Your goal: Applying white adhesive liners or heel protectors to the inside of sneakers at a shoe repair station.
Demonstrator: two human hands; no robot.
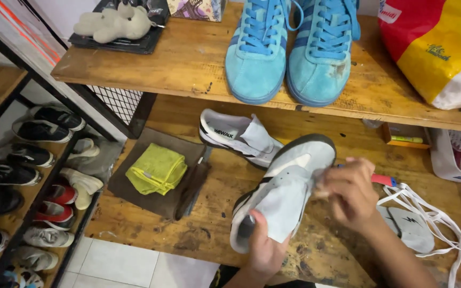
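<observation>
Pale grey suede sneaker with black sole (286, 184) gripped at heel by left hand (265, 248), long axis slanting up-right; right hand (350, 194) pinching red-handled brush (382, 180) against toe side.

1. We saw two bare hands, the left hand (265, 248) and the right hand (350, 192).
2. We noted bare forearms, with no sleeves reaching the wrists.
3. We found no rings, watch or gloves on either.
</observation>
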